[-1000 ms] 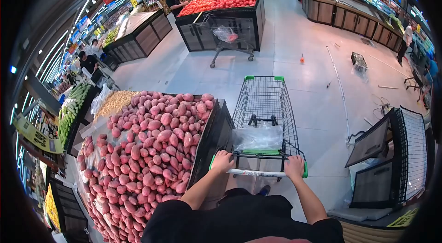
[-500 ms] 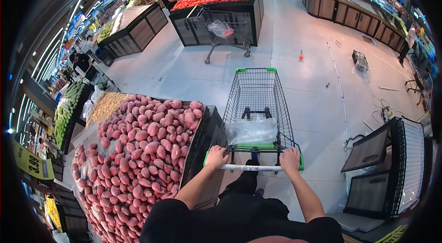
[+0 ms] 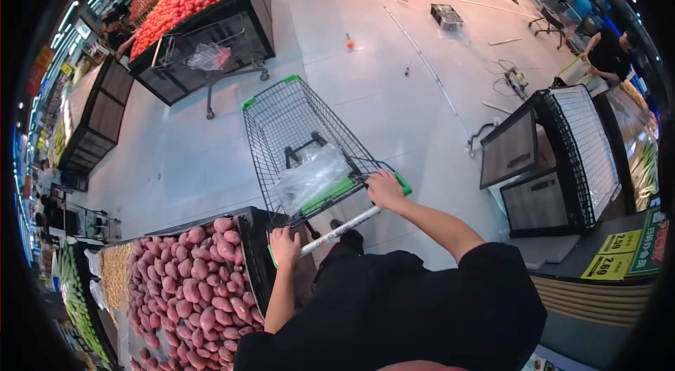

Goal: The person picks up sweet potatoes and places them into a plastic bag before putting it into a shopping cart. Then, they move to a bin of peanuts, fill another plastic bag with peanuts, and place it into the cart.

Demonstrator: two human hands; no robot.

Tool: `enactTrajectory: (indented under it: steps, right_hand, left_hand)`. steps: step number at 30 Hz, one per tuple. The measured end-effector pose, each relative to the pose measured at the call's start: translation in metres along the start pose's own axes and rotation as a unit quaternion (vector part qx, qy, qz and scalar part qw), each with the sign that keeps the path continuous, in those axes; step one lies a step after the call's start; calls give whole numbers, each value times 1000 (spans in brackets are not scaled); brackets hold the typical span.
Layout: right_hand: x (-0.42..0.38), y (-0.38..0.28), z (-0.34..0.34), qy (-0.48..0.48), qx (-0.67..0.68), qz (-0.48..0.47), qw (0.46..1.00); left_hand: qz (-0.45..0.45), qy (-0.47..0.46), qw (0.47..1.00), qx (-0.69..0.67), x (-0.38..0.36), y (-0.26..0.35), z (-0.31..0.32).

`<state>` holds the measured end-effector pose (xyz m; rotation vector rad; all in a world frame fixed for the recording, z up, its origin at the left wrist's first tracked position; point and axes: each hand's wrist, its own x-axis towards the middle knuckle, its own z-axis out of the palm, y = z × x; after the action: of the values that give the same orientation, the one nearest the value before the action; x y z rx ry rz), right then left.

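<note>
Both of my hands are on the pale handlebar (image 3: pixel 339 230) of a wire shopping cart (image 3: pixel 309 114) with green corners. My left hand (image 3: pixel 285 247) wraps round the bar's left end, close to the corner of the sweet potato stand. At the right end, beside the green cap, my right hand (image 3: pixel 385 190) is closed on the bar. A crumpled clear plastic bag (image 3: pixel 313 178) lies at the near end of the cart. Reddish sweet potatoes (image 3: pixel 190 280) are heaped on the stand to my left.
A tomato stand (image 3: pixel 190 5) is ahead left, with another cart (image 3: pixel 211 69) against it. On the floor lie a long pole (image 3: pixel 425 58), a black crate (image 3: pixel 446 17) and a power tool (image 3: pixel 517 81). Tilted cabinets (image 3: pixel 527 174) stand right; a person in black (image 3: pixel 608 55) is behind them.
My view has swung to the right, so the stands appear farther left. The cart now sits at an angle, its front pointing up-left in view. Both hands have stayed on the handlebar.
</note>
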<state>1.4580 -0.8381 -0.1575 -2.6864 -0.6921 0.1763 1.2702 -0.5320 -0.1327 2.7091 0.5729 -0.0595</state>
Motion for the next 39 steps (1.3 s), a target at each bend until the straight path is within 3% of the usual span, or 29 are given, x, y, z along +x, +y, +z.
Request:
enactTrajectory:
  steps: [15, 26, 39]
  right_hand:
    - [144, 8, -23, -32, -15, -67, 997]
    - [259, -8, -19, -37, -12, -149, 988]
    - [389, -50, -5, -99, 10, -278, 956]
  left_hand:
    - [-31, 23, 999, -14, 99, 5, 2]
    - [-123, 22, 992, -11, 158, 4, -12]
    - [-219, 102, 970, -12, 208, -6, -21]
